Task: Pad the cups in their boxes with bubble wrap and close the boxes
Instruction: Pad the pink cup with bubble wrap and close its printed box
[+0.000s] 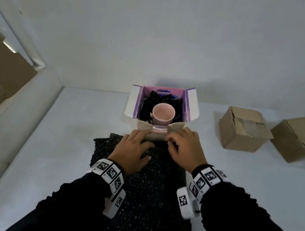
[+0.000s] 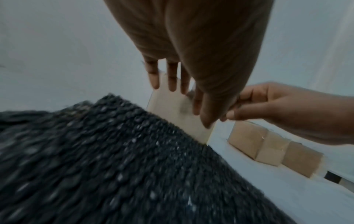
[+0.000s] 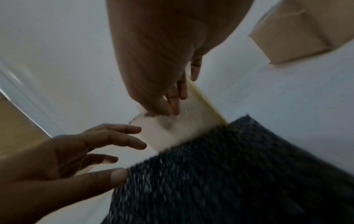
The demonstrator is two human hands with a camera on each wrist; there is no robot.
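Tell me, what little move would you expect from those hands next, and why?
Probably folding the near flap up and over the pink cup. Both the left hand and right hand are on that flap, the cup already sits in black bubble wrap, and the box is open.

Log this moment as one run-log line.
stage: closing box | left hand: on near flap | right hand: pinching flap | pink cup: in open box, black bubble wrap around
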